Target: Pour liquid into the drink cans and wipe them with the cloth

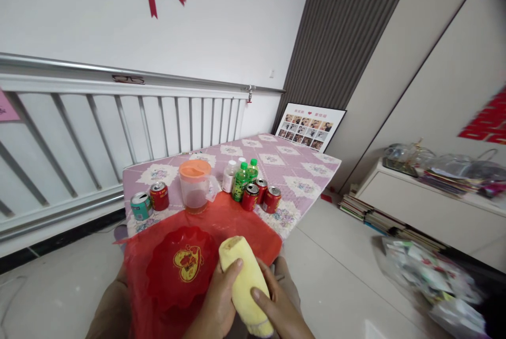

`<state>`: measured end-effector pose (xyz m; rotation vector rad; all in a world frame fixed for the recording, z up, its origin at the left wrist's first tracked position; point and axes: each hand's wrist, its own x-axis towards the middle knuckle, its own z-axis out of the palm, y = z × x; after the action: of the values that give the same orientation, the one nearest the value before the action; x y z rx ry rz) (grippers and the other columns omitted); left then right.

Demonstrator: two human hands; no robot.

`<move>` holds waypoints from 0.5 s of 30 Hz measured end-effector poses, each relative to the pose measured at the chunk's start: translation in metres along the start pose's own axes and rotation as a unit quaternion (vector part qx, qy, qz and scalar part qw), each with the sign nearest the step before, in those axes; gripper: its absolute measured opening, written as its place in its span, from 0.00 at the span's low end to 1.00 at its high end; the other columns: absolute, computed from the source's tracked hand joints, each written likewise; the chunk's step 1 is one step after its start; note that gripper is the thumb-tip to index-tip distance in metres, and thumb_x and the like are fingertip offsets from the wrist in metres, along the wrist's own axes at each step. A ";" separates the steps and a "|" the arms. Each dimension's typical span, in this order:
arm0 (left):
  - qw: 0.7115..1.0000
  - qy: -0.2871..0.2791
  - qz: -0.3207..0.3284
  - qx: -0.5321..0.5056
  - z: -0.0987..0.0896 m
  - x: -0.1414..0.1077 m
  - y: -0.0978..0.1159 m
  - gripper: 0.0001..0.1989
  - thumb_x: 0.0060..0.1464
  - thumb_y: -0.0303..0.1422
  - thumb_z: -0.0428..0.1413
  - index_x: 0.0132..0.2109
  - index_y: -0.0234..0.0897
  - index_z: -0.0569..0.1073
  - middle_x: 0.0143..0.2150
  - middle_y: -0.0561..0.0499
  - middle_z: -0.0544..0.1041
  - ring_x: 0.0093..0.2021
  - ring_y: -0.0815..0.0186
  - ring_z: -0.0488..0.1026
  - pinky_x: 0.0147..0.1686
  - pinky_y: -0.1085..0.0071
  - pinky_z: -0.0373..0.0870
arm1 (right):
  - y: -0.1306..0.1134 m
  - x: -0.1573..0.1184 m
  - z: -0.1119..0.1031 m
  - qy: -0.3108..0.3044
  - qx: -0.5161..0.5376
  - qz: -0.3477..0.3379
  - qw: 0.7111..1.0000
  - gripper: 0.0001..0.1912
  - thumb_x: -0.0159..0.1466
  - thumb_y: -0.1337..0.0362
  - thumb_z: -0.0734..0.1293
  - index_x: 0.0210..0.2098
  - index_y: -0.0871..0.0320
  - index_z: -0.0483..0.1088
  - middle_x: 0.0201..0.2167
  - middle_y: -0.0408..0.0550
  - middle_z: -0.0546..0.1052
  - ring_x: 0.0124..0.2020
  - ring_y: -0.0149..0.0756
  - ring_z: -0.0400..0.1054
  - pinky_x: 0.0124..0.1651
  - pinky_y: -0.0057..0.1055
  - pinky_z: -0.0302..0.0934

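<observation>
Both hands are wrapped around a pale yellow roll (247,286) that looks like soft cloth, with a tan patch at its upper end and a lighter band near the lower end. My left hand (221,297) grips its left side, the thumb lying across the front. On the lower right side my right hand (276,302) closes around it, thumb pressed to the surface. The roll tilts over the near edge of a red plastic sheet (261,233). Just left of the hands, a red scalloped plate (166,265) with a gold heart design rests on that sheet.
On the flowered table (304,186) stand a lidded jug (194,191), several bottles (242,181), red cans (271,200), another red can (159,196) and a green can (141,206). A radiator (150,123) runs behind. Plastic bags (430,270) lie on the floor at right.
</observation>
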<state>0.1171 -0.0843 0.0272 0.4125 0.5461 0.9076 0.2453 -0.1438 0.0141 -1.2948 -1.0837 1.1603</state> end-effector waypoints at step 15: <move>0.991 0.075 0.070 0.091 -0.004 0.008 0.032 0.31 0.41 0.43 0.71 0.51 0.35 0.73 0.44 0.42 0.81 0.38 0.59 0.78 0.38 0.66 0.73 | -0.011 -0.006 0.004 0.002 -0.012 0.039 0.999 0.32 0.58 0.38 0.68 0.51 0.55 0.77 0.41 0.52 0.82 0.44 0.50 0.77 0.49 0.44 0.71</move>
<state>0.0988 -0.0594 0.0391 0.5558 0.7482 1.0320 0.2408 -0.1485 0.0250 -1.3678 -1.0546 1.2045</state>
